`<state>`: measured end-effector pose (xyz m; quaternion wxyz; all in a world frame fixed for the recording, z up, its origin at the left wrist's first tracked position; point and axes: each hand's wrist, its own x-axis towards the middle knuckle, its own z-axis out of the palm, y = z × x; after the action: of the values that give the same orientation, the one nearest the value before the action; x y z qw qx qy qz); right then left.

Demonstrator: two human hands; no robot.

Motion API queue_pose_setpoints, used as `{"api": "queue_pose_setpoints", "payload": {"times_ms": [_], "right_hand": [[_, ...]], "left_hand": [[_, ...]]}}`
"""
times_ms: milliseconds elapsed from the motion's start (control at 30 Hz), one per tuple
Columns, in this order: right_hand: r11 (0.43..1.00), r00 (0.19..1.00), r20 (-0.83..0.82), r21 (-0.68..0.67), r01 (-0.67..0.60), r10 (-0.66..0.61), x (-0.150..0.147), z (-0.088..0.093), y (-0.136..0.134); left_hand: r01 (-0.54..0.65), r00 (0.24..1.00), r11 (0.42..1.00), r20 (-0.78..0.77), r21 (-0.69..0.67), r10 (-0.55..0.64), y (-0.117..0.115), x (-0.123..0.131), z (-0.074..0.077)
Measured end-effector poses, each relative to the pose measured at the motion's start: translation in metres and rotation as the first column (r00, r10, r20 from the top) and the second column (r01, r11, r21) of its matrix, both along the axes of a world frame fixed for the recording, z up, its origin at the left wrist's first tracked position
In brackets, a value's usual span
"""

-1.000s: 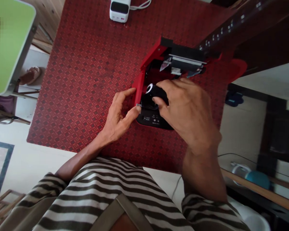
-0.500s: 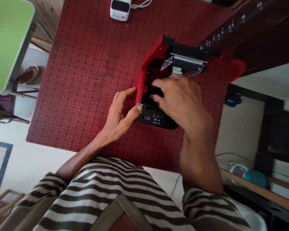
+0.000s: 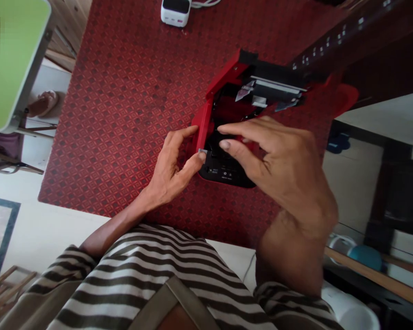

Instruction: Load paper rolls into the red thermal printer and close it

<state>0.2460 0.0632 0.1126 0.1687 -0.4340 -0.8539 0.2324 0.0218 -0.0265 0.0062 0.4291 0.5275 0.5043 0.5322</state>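
Observation:
A red and black small printer stands on a red patterned tablecloth with its lid swung up and back. My left hand grips the printer's left wall, forefinger on the red edge and thumb pressed on a small grey tab at the front corner. My right hand hovers just over the open bay and the black button panel, fingers stretched apart and holding nothing. The inside of the bay is dark and partly hidden behind my right fingers.
A small white device with a cable sits at the far edge of the cloth. A green-topped table stands at the left, with a sandal on the floor beneath. Dark furniture fills the right side.
My right hand lowered a black roll with a white core into the printer's bay, let it go and has lifted back with fingers spread. My left hand stayed on the printer.

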Motion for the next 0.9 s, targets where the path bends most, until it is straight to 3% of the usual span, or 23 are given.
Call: {"api": "queue_pose_setpoints", "payload": {"times_ms": [400, 733, 900], "right_hand": [[0.988, 0.984, -0.096, 0.044, -0.146, 0.15, 0.004, -0.016, -0.003], [0.99, 0.998, -0.063, 0.139, 0.017, -0.008, 0.001, -0.031, -0.007], [0.994, 0.995, -0.098, 0.109, -0.015, 0.026, 0.005, -0.031, -0.006]], "left_hand": [[0.006, 0.997, 1.0, -0.072, -0.008, -0.006, 0.001, -0.001, 0.0], [0.007, 0.997, 1.0, -0.072, 0.004, -0.007, 0.001, 0.0, -0.003], [-0.005, 0.998, 1.0, -0.06, 0.028, 0.007, 0.0, 0.001, -0.004]]}}
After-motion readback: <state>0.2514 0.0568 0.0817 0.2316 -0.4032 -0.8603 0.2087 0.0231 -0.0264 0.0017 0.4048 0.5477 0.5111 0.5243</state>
